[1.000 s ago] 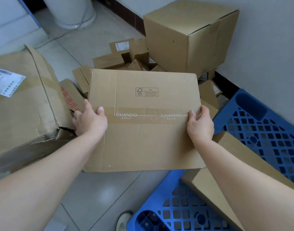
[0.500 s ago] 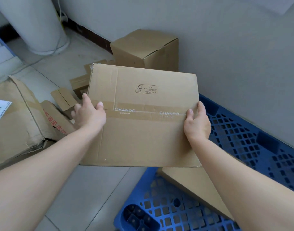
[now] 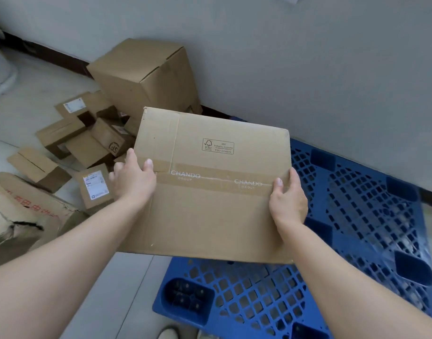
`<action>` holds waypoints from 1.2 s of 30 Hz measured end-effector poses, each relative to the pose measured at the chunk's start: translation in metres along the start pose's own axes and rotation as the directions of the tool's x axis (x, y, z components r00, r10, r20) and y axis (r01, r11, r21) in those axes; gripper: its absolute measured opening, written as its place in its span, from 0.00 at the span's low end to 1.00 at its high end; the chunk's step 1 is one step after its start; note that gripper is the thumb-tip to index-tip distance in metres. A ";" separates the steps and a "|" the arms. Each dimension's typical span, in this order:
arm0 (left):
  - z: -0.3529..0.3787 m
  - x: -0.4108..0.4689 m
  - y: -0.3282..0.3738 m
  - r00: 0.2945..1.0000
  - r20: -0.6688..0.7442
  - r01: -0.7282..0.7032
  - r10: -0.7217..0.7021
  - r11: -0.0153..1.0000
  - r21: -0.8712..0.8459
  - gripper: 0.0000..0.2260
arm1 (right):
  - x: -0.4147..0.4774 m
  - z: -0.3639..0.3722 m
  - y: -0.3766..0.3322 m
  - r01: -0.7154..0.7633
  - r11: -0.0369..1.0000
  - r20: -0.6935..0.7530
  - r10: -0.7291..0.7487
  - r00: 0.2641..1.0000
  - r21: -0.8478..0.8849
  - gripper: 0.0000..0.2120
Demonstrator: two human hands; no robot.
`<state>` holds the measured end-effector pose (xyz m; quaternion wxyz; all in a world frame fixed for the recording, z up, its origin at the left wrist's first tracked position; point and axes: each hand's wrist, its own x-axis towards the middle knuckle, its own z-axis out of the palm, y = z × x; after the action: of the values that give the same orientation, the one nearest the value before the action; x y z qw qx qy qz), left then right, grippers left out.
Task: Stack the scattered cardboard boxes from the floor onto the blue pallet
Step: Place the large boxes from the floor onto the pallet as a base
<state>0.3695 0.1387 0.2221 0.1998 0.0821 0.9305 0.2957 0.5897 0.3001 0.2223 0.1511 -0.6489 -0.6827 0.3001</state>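
CHANDO box (image 3: pixel 210 192) is hanging mid-frame between both hands, taped top facing me. Its right part is over the near-left corner of the blue pallet (image 3: pixel 357 216) and its left part is out over bare floor (image 3: pixel 112 289). Left hand (image 3: pixel 134 177) is gripping the left edge, thumb pressing on the top face, fingers curling round the side. Right hand (image 3: pixel 287 201) is clamping the right edge, thumb on top. Its fingers are going under the box, so I can't see them.

Risks I'm flagging:
- **Slip:** the grip is only a side squeeze on smooth cardboard, so a heavy box could be sliding out.
- **Tipping:** lowering straight from here is likely landing it half off the pallet edge and tipping it floorward.
- **Hidden patch:** the box is hiding the pallet beneath it, so I can't tell what's there. It's possibly an uneven seat.
- **Clutter:** small boxes (image 3: pixel 87 140) and the crushed carton (image 3: pixel 19 211) at left are crowding the left arm. The tall box (image 3: pixel 146 77) at upper centre is sitting close behind the far edge.
- **Drop:** a shoe (image 3: pixel 168 335) at the bottom edge is sitting near the drop line.
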 end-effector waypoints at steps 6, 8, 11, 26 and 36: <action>0.028 -0.037 0.002 0.994 0.091 -0.057 0.052 0.997 0.054 0.24 | -0.024 -0.028 0.057 -0.115 0.993 -0.053 0.115 0.992 0.003 0.24; 0.039 -0.052 -0.001 0.991 0.122 -0.061 0.053 0.996 0.069 0.24 | -0.032 -0.033 0.076 -0.144 0.990 -0.061 0.144 0.988 0.005 0.24; 0.056 -0.074 -0.010 0.986 0.164 -0.054 0.039 0.995 0.087 0.24 | -0.043 -0.038 0.106 -0.197 0.980 -0.060 0.196 0.979 -0.014 0.23; 0.110 -0.146 -0.067 0.974 0.225 -0.047 0.014 0.989 0.142 0.23 | -0.097 -0.037 0.213 -0.335 0.942 -0.001 0.335 0.942 0.014 0.24; 0.139 -0.166 -0.115 0.967 0.250 0.014 -0.047 0.991 0.134 0.23 | -0.121 -0.019 0.262 -0.379 0.925 0.017 0.378 0.925 0.023 0.24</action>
<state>0.5747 0.0725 0.1052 0.3151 0.1178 0.9162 0.2179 0.8229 0.1800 0.1010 0.0944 -0.7645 -0.5417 0.3364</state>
